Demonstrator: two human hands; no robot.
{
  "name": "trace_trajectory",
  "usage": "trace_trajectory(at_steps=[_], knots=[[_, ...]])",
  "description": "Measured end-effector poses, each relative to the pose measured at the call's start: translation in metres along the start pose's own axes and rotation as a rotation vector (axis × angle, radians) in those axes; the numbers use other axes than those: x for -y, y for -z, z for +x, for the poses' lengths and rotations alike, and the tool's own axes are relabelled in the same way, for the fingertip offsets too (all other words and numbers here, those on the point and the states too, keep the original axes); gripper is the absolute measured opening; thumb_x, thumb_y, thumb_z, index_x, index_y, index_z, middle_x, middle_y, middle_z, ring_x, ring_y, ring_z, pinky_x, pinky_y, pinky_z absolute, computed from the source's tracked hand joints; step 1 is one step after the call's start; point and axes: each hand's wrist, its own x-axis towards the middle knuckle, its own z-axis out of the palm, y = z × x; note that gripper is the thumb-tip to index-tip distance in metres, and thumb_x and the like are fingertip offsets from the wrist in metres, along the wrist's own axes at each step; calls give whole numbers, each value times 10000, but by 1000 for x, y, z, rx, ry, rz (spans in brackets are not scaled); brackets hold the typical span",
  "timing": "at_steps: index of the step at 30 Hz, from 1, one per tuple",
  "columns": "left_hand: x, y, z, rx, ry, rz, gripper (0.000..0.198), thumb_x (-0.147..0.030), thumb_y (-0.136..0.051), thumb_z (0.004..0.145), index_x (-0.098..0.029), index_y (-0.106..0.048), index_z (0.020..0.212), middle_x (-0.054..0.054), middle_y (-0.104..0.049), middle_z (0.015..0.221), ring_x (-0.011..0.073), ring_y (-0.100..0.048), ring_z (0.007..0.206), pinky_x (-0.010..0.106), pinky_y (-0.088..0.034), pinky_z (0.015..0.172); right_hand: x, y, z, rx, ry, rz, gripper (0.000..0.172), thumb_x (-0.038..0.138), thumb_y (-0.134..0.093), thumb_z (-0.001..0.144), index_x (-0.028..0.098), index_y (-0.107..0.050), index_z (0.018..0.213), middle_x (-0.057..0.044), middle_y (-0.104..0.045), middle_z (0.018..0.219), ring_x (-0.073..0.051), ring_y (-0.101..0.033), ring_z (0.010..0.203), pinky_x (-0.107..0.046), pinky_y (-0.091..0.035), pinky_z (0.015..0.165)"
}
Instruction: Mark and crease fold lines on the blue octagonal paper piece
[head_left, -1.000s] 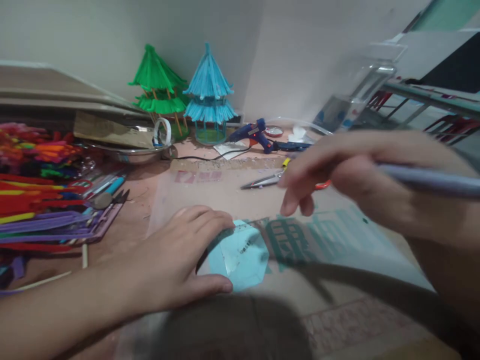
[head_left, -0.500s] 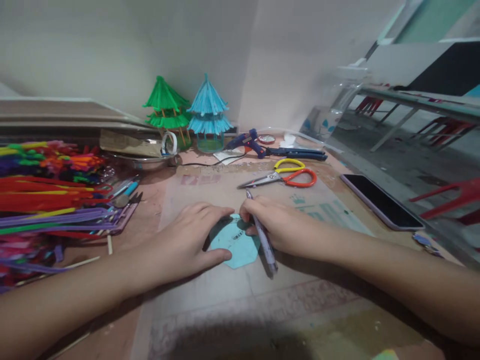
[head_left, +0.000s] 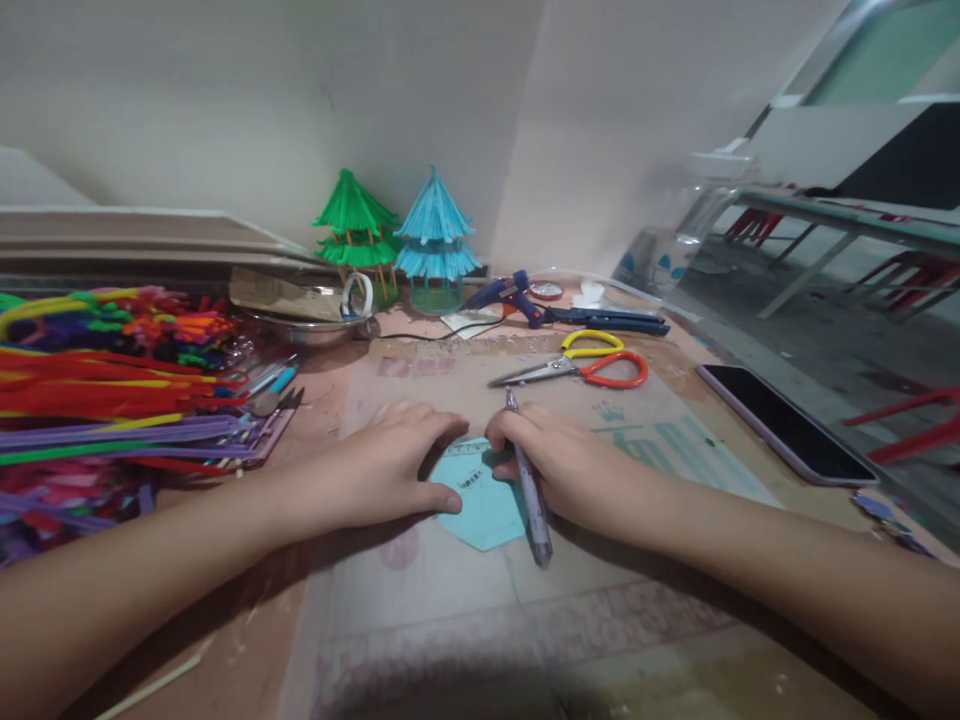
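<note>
A pinkish table [head_left: 324, 378] fills the foreground, running out of view at the bottom. On it lies a translucent sheet [head_left: 435, 600]; its large green characters are partly hidden by the right arm, with a crown printed above them, and its reddish printed band is too faint to read. Bundles of pipe cleaners [head_left: 112, 385] are cut off by the left edge. The left hand [head_left: 390, 460] has thumb and fingers spread apart, the thumb resting on the card. The right hand [head_left: 566, 460] is closed on the pen, though which fingers clamp it is hard to make out. Behind stand a green pagoda model [head_left: 352, 205] and a blue pagoda model [head_left: 435, 215]. A smartphone [head_left: 787, 425] lies at right, screen dark. Scissors [head_left: 568, 367] lie beyond the hands. The light-blue polygonal card [head_left: 484, 512] lies on the sheet between both hands, its side edges partly covered; its black lettering is too small to read. The purplish pen [head_left: 535, 505] slants past the card's right edge.
</note>
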Motion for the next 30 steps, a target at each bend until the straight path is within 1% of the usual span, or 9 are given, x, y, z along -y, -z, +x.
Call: trace_trajectory(at_steps=[3, 6, 8, 13, 15, 21, 24, 27, 30], knots=[[-2, 1, 1, 5, 21, -22, 620, -295, -796, 761, -182, -615, 1343, 126, -695, 1308, 330, -628, 1236, 463, -503, 1040, 0, -2, 0, 6, 7, 1, 174, 97, -655, 941, 222, -554, 1007, -74, -677, 1001, -242, -623, 921, -347, -477, 804], [-6, 0, -2, 12, 22, -50, 575, -253, -741, 795, -208, -611, 1353, 54, -735, 1131, 254, -693, 1045, 370, -542, 915, -1, -6, -1, -2, 22, 18, 151, 89, -620, 961, 216, -555, 1009, -101, -696, 1047, -256, -629, 973, -366, -483, 833], [-7, 0, -4, 2, 14, -62, 577, -260, -721, 816, -219, -596, 1377, 33, -734, 1079, 233, -702, 980, 344, -547, 867, -2, -9, -2, -4, 33, 29, 138, 83, -592, 970, 214, -560, 1001, -99, -697, 1027, -252, -631, 959, -362, -486, 821], [0, 0, -15, -77, 9, 95, 759, -455, -791, 803, -228, -524, 1476, 130, -688, 1345, 344, -664, 1194, 456, -532, 973, -4, -11, -3, -17, 32, 53, 125, 100, -581, 978, 222, -553, 979, -88, -691, 992, -239, -622, 919, -348, -485, 795], [1, -1, -19, -61, 17, 154, 749, -481, -792, 795, -230, -545, 1457, 140, -693, 1341, 369, -667, 1197, 479, -533, 965, -4, -10, -3, -27, 41, 60, 126, 99, -571, 984, 222, -542, 981, -97, -696, 1002, -239, -617, 915, -348, -482, 788], [-4, -6, -23, -94, 19, 206, 573, -425, -737, 791, -206, -650, 1314, 125, -741, 1149, 351, -708, 1049, 451, -550, 873, -4, -12, -3, -43, 58, 45, 122, 108, -577, 990, 224, -537, 990, -107, -703, 1026, -251, -630, 934, -359, -492, 795], [-5, -3, -19, -48, 42, 180, 533, -391, -740, 766, -210, -669, 1262, 117, -742, 1134, 353, -705, 1054, 444, -552, 864, -5, -13, -3, -48, 75, 51, 121, 105, -571, 991, 223, -543, 989, -119, -714, 1047, -266, -641, 951, -385, -506, 815], [-5, 0, -15, -7, 75, 107, 557, -334, -748, 724, -211, -664, 1260, 104, -737, 1157, 337, -700, 1065, 416, -548, 860, -6, -14, -3, -53, 81, 56, 124, 111, -573, 996, 230, -540, 1005, -117, -716, 1073, -267, -648, 972, -398, -517, 837], [-6, -1, -13, 0, 72, -38, 570, -296, -721, 716, -207, -643, 1274, 73, -740, 1145, 284, -708, 1013, 367, -547, 843, -7, -17, -3, -76, 113, 80, 134, 108, -566, 991, 235, -528, 1008, -110, -709, 1056, -264, -649, 979, -391, -520, 838]])
